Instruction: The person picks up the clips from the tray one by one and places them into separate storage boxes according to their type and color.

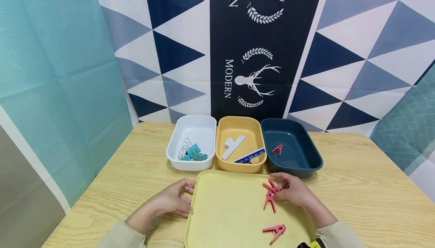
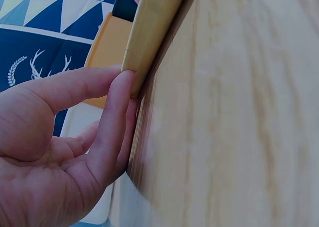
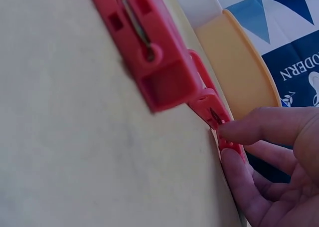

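Observation:
A pale yellow tray [image 1: 227,210] lies at the table's front with three pink clothespins on it. My right hand [image 1: 280,189] pinches the far clothespin [image 1: 270,186] near the tray's back right corner. In the right wrist view, thumb and forefinger [image 3: 224,142] close on that pin's tail [image 3: 219,122]. A second pin [image 3: 144,52] lies just in front of it [image 1: 270,202], and a third [image 1: 275,231] sits nearer me. My left hand [image 1: 188,199] rests against the tray's left rim [image 2: 149,32], its fingers [image 2: 117,117] fairly straight and pressed to the edge.
Three bins stand in a row behind the tray. The white one [image 1: 176,142] holds teal binder clips [image 1: 193,153]. The yellow one [image 1: 253,127] holds a white clip and a blue strip. The dark blue one [image 1: 299,153] holds one pink clothespin [image 1: 277,149]. A patterned cloth hangs behind the wooden table [image 1: 357,191].

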`<state>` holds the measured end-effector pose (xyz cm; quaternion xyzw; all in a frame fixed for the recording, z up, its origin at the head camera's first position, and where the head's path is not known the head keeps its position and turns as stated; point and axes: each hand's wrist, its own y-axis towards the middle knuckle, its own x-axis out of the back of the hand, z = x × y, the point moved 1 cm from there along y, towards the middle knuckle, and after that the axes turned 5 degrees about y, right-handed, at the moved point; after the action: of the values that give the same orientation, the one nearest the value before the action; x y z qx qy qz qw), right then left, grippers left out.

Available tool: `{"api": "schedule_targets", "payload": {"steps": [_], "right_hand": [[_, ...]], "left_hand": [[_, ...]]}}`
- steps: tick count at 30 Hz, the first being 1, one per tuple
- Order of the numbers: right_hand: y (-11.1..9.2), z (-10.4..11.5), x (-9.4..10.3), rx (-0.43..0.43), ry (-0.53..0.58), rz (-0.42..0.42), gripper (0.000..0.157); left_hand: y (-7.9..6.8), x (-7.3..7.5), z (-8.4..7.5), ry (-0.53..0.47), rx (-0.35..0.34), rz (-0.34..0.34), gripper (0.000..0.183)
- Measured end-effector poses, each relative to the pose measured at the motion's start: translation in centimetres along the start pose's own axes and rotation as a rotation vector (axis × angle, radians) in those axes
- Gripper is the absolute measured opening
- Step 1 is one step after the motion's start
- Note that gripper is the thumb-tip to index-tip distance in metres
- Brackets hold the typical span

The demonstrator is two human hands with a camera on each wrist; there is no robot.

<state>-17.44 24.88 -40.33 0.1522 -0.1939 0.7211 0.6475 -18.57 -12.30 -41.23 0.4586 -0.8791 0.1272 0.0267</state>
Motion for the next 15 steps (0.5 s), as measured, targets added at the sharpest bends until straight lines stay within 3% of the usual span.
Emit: {"api": "schedule_targets", "payload": {"steps": [11,15], "right_hand": [[0.06,0.33,-0.62,-0.014,-0.044,-0.027,0.048],[0.04,0.20,-0.72,-0.050,0.026,-0.034,0.050]], "left_hand": [[-0.09,0.04,-0.06,0.003,-0.009,0.001,0.078],[-0.11,0.04,-0.07,0.002,-0.007,-0.002,0.078]]}}
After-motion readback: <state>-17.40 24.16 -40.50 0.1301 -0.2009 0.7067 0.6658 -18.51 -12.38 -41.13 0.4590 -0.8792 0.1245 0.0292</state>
